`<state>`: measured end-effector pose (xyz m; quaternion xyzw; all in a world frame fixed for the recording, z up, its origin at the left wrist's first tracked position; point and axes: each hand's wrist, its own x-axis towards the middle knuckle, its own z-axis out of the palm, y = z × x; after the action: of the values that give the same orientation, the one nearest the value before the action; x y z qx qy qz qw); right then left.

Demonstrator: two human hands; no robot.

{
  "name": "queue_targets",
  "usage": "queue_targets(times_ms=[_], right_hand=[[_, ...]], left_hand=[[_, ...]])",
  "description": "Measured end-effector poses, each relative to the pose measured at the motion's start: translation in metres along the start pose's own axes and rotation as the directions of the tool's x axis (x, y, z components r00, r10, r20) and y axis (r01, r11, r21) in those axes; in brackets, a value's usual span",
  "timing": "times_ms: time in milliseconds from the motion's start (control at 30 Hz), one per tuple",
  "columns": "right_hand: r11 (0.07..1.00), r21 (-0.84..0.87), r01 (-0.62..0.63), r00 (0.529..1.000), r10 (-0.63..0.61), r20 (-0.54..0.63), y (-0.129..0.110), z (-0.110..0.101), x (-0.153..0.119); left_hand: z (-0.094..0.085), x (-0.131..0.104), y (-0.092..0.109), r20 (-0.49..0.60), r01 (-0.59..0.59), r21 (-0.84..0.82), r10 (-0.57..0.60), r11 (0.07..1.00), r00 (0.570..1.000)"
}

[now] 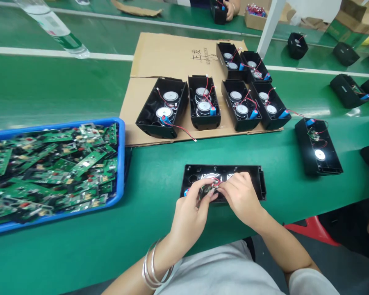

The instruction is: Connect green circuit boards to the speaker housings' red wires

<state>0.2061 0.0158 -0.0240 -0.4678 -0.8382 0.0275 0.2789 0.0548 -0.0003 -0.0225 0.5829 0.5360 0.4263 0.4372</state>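
In front of me a black speaker housing [256,180] lies lengthwise on the green table, its inside facing up. Over it, my left hand [189,215] is closed around a small green circuit board [206,190], mostly covered by the fingers. My right hand [241,198] pinches at the board's edge, where a red wire [217,181] runs in; the wire's end is hidden between the fingertips. Part of a round speaker driver [211,176] shows behind the hands. At the housing's left end, a blue cylindrical battery [186,191] peeks out beside my left hand.
A blue tray [120,164] heaped with circuit boards stands at left. Several open housings with drivers and batteries sit on a cardboard sheet [166,53] ahead. Another housing [318,141] with a board inside is at right. Across the table, another person's hand [232,9] holds a housing.
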Motion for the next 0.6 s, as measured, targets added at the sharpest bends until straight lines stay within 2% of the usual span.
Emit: queue_targets(times_ms=[200, 367, 467, 600], right_hand=[[0.997, 0.027, -0.07, 0.995, 0.072, -0.062, -0.003, 0.004, 0.0], [0.994, 0.027, -0.106, 0.99, 0.108, -0.093, -0.003, 0.005, -0.001], [0.996, 0.024, -0.083, 0.996, 0.082, 0.031, 0.003, -0.013, -0.003], [0.988, -0.149, -0.044, 0.963, 0.082, 0.258, 0.016, -0.042, -0.005]], left_hand=[[-0.002, 0.002, 0.004, 0.098, -0.022, -0.016, 0.024, 1.0, 0.995], [-0.002, 0.007, 0.005, 0.117, 0.049, -0.091, -0.038, 0.995, 0.992], [-0.006, 0.007, 0.008, 0.096, 0.097, -0.054, -0.092, 0.994, 0.991], [-0.012, 0.008, 0.017, 0.015, 0.164, 0.05, -0.165, 0.985, 0.986]])
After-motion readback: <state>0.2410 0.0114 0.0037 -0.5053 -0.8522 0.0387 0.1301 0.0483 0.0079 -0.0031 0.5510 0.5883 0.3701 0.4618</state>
